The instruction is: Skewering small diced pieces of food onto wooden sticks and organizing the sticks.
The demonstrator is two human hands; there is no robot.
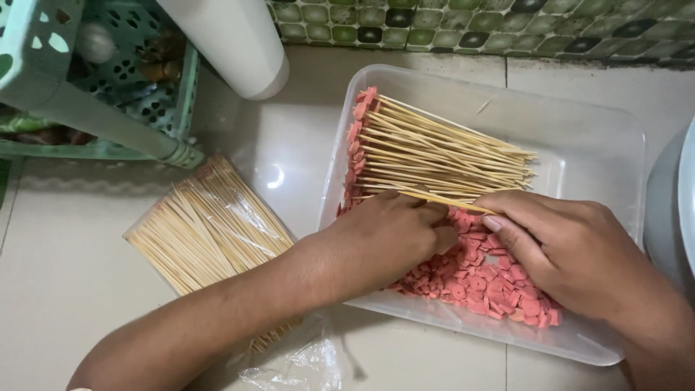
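A clear plastic tub [594,137] on the tiled floor holds a heap of pink sausage slices [492,282] and a row of bamboo skewers [441,156], each with a pink slice at its left end. My right hand [572,253] pinches one bamboo skewer [452,203] near its middle. The fingers of my left hand [384,235] curl over the pink slices at that skewer's tip, and what they grip is hidden.
A bundle of bare skewers [206,228] lies on an open plastic bag [297,366] left of the tub. A green plastic stool and basket [108,87] stand at the upper left beside a white cylinder [232,40]. A grey rim [670,203] shows at right.
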